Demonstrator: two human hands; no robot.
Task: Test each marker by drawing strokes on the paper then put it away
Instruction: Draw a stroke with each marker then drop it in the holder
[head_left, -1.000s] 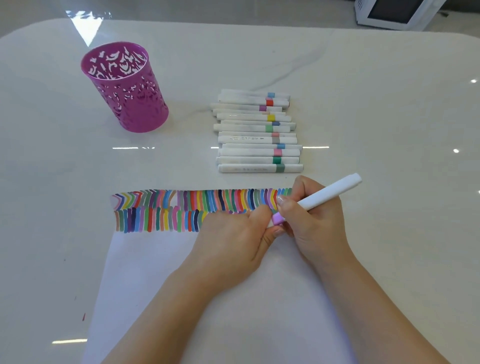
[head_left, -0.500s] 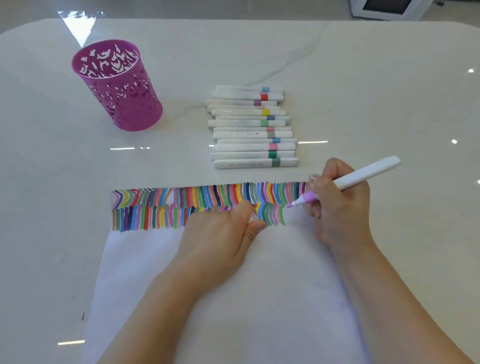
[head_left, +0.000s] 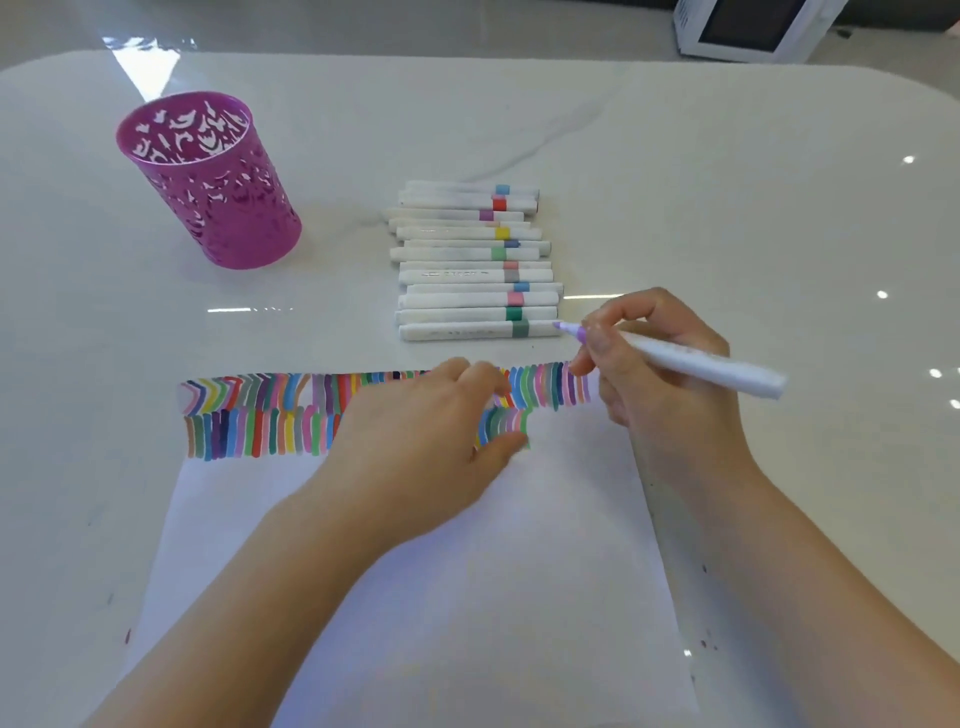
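Holding the marker (head_left: 701, 365) in a writing grip, the right hand (head_left: 660, 395) pinches it near the bare lilac tip between thumb and fingertips. The barrel slants back to the right, a hold that suits short, controlled strokes. The tip is off the paper (head_left: 467, 597), past its far edge and just beside the end of the nearest pen in the row (head_left: 467, 260) of capped markers (whether it touches the table (head_left: 727, 182) I cannot tell).

The left hand (head_left: 426, 436) lies on the paper with its fingers curled over the strokes (head_left: 249, 415), likely pinning the sheet so it will not slide on the glossy top. Whether the cap is tucked under those fingers cannot be seen.

The strokes fill two bands along the far edge. The upper band runs to the right corner, so the free space seems to be at the end of the lower band, just right of the left thumb. The cup (head_left: 208, 182) stands well apart at far left, with no marker showing above its rim; it is probably the put-away spot.
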